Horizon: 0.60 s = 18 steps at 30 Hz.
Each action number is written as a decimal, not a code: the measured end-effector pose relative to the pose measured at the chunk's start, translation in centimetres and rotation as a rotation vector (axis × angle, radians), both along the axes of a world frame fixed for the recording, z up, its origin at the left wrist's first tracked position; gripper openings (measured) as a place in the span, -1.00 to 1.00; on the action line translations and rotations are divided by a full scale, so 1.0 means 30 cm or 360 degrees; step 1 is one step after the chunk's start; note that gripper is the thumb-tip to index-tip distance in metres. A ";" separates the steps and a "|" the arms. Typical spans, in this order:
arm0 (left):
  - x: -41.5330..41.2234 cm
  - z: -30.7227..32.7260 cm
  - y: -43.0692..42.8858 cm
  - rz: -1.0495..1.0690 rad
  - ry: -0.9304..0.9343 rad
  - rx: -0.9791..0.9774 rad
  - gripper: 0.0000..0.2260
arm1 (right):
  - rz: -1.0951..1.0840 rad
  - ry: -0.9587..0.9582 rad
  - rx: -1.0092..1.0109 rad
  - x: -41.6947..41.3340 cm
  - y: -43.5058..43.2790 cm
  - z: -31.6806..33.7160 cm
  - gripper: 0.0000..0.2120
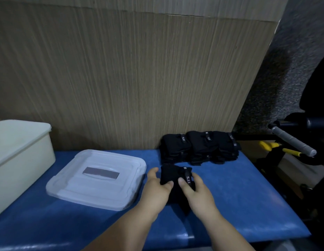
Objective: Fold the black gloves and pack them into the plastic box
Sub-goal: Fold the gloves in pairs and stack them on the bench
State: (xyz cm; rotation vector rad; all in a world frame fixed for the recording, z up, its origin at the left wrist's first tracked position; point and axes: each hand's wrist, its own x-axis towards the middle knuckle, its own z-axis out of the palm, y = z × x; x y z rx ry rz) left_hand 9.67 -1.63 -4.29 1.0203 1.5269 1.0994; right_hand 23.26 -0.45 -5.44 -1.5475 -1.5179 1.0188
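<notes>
Left grip (158, 185): the left hand is curled round the left side of one black glove (173, 175); the thumb lies on top of the cloth and the fingers reach round its far left edge.
Right grip (195, 192): the right hand holds the same glove from the right side; the thumb presses on top, just beside a strap with pale letters, and the fingers wrap round the right edge.
Glove: it is folded into a small thick bundle and lies on the tabletop (239, 187) between the two hands, near the front middle; one loose corner sticks out toward the person, under the wrists.
Pile of gloves (199, 147): more black gloves, folded, stand in a row at the back of the tabletop, against the wall panel (121, 78), just behind the held glove but apart from it.
Box (21, 151): a cream plastic box stands at the left end, well apart from the hands; I cannot see what is inside.
Lid (97, 178): a clear plastic lid with a grey label lies flat on the tabletop, between the box and the left grip, not touching the hand.
Tabletop: blue and padded.
Right edge: a tool with yellow handles (277, 147) and a grey bar (293, 142) are beyond the tabletop.
</notes>
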 end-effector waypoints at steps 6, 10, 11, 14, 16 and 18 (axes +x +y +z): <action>0.029 0.082 0.075 0.0079 -0.0285 0.0117 -0.59 | 0.0021 0.1084 -0.0297 0.013 0.068 0.061 -0.65; 0.043 0.117 0.152 0.0114 -0.0312 0.0189 -0.56 | -0.0070 0.1153 -0.0182 0.017 0.128 0.127 -0.63; 0.047 0.125 0.173 0.0120 -0.0331 0.0204 -0.57 | -0.0092 0.1137 -0.0149 0.017 0.150 0.137 -0.61; 0.057 0.160 0.231 0.0160 -0.0361 0.0232 -0.62 | -0.0150 0.1075 -0.0050 0.013 0.217 0.164 -0.54; 0.060 0.174 0.272 0.0180 -0.0404 0.0227 -0.62 | -0.0175 0.1048 0.0009 0.006 0.256 0.182 -0.52; 0.062 0.183 0.314 0.0186 -0.0425 0.0214 -0.63 | -0.0198 0.0985 0.0059 0.001 0.294 0.195 -0.54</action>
